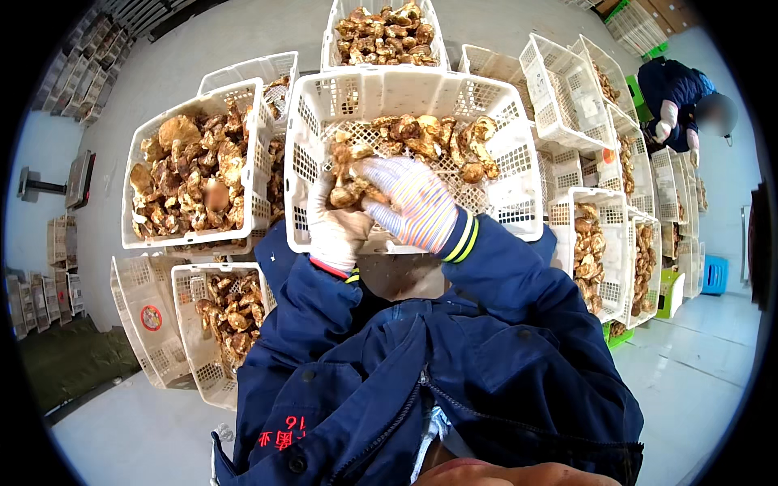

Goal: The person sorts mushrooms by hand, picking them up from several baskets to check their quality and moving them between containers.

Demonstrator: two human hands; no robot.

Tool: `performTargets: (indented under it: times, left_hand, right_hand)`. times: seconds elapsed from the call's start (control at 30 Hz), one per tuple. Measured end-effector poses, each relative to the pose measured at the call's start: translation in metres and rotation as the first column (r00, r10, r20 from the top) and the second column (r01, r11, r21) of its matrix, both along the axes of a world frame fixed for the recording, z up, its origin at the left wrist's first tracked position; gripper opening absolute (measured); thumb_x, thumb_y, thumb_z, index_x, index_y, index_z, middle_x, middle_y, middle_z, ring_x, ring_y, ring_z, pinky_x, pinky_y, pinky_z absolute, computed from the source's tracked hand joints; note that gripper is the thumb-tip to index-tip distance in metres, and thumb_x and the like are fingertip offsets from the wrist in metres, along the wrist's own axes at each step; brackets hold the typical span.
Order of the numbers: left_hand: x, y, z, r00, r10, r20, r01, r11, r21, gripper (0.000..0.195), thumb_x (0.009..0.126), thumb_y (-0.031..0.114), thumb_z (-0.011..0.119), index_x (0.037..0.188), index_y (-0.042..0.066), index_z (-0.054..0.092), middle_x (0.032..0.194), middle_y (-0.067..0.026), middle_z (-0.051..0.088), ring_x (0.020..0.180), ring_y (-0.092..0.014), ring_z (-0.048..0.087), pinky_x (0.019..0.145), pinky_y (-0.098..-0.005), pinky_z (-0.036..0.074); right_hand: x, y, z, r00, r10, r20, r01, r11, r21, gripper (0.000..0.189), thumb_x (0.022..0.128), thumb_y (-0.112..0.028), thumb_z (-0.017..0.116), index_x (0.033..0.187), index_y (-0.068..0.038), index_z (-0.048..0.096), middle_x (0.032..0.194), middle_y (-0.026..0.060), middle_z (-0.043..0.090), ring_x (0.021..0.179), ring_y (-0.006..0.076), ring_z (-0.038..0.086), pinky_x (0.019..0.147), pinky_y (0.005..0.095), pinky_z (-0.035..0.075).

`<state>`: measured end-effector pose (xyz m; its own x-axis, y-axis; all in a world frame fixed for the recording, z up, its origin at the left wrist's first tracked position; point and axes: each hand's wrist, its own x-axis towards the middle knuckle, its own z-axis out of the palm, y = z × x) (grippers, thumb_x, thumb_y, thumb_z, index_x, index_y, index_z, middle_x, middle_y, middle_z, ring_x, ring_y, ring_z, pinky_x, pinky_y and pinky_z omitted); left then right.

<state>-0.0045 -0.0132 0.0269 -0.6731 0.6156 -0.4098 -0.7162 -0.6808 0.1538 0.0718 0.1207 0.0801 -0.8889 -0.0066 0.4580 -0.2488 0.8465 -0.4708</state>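
Observation:
In front of me a white perforated plastic crate (401, 94) holds a loose row of brown-and-cream mushrooms (425, 135) that look like matsutake. Over its near left part my left hand (334, 228), in a pale glove, cups several mushrooms (344, 195). My right hand (413, 197), wearing a striped knit glove, reaches in from the other side, its fingers and thumb around a mushroom stem in the same bunch. The gloves partly hide these mushrooms. A round-capped mushroom (471, 172) lies to the right of my right hand on the crate's floor.
Another crate (129, 212) heaped with mushrooms stands close on the left, with more below it. A filled crate (439, 61) is beyond mine. Stacked crates (562, 103) line the right, where a co-worker (674, 91) bends over. A blue plastic stool (715, 274) stands farther right.

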Motion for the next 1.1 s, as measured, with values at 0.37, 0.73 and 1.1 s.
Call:
performTargets:
  times: [0.37, 0.73, 1.1]
  left_hand:
    - [-0.176, -0.151, 0.057, 0.758, 0.281, -0.588, -0.562, 0.740, -0.370, 0.081, 0.081, 0.037, 0.071, 0.143, 0.006, 0.029, 0.145, -0.0229, 0.027, 0.135, -0.039, 0.026, 0.110, -0.0529, 0.032]
    - [-0.068, -0.104, -0.026, 0.435, -0.378, -0.818, -0.540, 0.617, -0.572, 0.029, 0.093, 0.021, 0.056, 0.115, 0.003, 0.061, 0.112, -0.0118, 0.063, 0.101, -0.022, 0.061, 0.085, -0.0351, 0.052]
    - [0.007, 0.015, -0.006, 0.566, -0.642, -0.517, 0.320, 0.749, -0.580, 0.044, 0.096, 0.017, 0.052, 0.133, -0.005, 0.044, 0.129, -0.0129, 0.053, 0.117, -0.019, 0.052, 0.101, -0.0293, 0.039]
  right_hand:
    - [0.008, 0.162, -0.059, 0.518, -0.560, 0.646, 0.486, 0.815, 0.316, 0.049, 0.089, -0.034, 0.054, 0.130, -0.007, 0.052, 0.127, 0.0176, 0.056, 0.118, 0.0306, 0.053, 0.101, 0.0380, 0.040]
    - [-0.067, 0.164, -0.133, 0.522, -0.548, 0.654, 0.312, 0.836, 0.452, 0.042, 0.087, -0.030, 0.057, 0.123, -0.009, 0.055, 0.119, 0.0167, 0.060, 0.113, 0.0298, 0.057, 0.096, 0.0396, 0.044]
    - [-0.002, 0.133, -0.070, 0.902, 0.063, 0.427, 0.409, 0.189, -0.893, 0.032, 0.093, -0.022, 0.055, 0.113, 0.003, 0.058, 0.083, 0.0149, 0.067, 0.068, 0.0192, 0.065, 0.059, 0.0273, 0.053]
